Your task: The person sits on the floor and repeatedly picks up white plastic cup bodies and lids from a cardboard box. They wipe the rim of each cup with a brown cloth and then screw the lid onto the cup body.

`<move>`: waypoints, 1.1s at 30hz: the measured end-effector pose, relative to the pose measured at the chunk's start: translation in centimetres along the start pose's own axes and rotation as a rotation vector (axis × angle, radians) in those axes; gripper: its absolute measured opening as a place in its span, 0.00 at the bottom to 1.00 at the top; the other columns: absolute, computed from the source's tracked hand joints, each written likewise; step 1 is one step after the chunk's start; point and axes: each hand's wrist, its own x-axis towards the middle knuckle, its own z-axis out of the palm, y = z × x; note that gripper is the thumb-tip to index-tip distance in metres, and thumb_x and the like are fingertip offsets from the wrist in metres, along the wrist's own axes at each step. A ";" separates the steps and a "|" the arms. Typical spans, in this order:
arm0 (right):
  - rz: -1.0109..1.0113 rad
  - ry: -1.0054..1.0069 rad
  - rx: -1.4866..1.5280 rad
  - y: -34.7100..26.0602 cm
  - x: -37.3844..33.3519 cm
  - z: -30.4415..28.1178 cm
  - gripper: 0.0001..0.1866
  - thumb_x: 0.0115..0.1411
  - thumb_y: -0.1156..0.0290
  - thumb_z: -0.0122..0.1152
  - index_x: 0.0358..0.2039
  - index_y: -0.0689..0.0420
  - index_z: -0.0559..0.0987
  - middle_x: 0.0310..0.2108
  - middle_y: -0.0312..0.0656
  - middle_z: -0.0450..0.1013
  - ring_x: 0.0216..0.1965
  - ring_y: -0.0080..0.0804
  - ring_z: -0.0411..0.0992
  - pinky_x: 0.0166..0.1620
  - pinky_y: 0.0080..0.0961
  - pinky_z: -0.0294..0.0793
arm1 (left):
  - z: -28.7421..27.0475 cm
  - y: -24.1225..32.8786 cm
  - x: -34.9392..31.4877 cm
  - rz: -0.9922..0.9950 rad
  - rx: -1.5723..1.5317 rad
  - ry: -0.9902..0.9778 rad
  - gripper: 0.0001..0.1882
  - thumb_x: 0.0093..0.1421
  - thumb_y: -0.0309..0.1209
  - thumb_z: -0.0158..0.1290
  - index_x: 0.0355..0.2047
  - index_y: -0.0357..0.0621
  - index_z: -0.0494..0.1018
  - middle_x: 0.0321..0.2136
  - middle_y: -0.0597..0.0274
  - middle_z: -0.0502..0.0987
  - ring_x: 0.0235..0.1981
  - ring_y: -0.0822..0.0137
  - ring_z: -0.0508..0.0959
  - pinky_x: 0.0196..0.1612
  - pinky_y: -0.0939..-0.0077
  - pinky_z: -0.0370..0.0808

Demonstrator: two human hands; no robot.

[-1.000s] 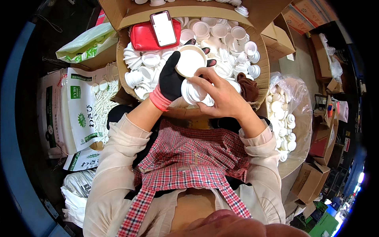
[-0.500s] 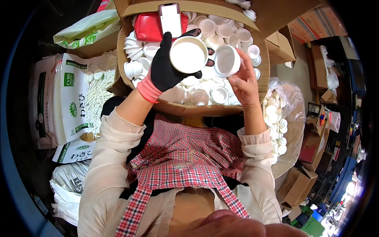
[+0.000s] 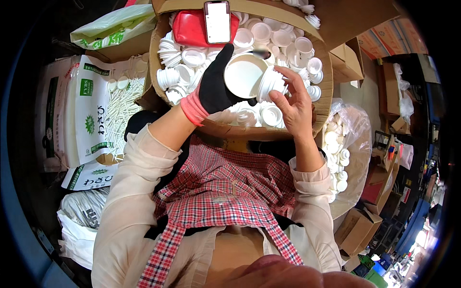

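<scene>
Cup [image 3: 244, 77], white, over the carton [image 3: 259, 133], inside its near edge, cradled in curled, black-gloved left hand [image 3: 215, 91]; just beside, ribbed white piece [image 3: 270, 84] at thumb and fingers of half-open right hand [image 3: 296, 106], firm hold uncertain. Narrow room toward right edge, wider toward left; phone [image 3: 217, 24] near far edge.

The cup [image 3: 244, 77] looks smooth plastic, the glove [image 3: 215, 91] matt cloth

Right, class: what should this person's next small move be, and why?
Probably to turn the ridged white piece with the bare right hand until its inside shows: it is seen nearly edge-on, whereas the round white cup in the gloved left hand shows its inside plainly.
</scene>
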 end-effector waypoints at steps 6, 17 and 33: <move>-0.565 0.013 -0.588 -1.6 0.3 -1.2 0.34 0.42 0.80 0.70 0.53 0.57 0.72 0.52 0.47 0.64 0.53 0.40 0.66 0.53 0.32 0.70 | -0.5 -0.1 0.1 0.017 0.460 -0.022 0.30 0.70 0.48 0.31 0.62 0.38 0.57 0.57 0.54 0.66 0.57 0.61 0.69 0.58 0.64 0.69; -0.465 -0.177 -0.529 -0.6 0.1 0.1 0.34 0.43 0.82 0.67 0.54 0.54 0.73 0.55 0.48 0.62 0.52 0.45 0.67 0.53 0.35 0.70 | 1.1 -1.2 0.2 -0.164 -0.227 0.043 0.28 0.68 0.48 0.40 0.60 0.41 0.60 0.52 0.56 0.71 0.50 0.64 0.75 0.49 0.70 0.77; -0.483 -0.211 -0.652 -0.8 0.1 0.3 0.35 0.40 0.87 0.66 0.53 0.54 0.75 0.54 0.45 0.64 0.55 0.44 0.67 0.57 0.35 0.69 | 1.5 -0.3 -0.3 -0.209 -0.063 0.104 0.31 0.69 0.54 0.32 0.59 0.43 0.62 0.48 0.57 0.74 0.46 0.65 0.77 0.45 0.70 0.78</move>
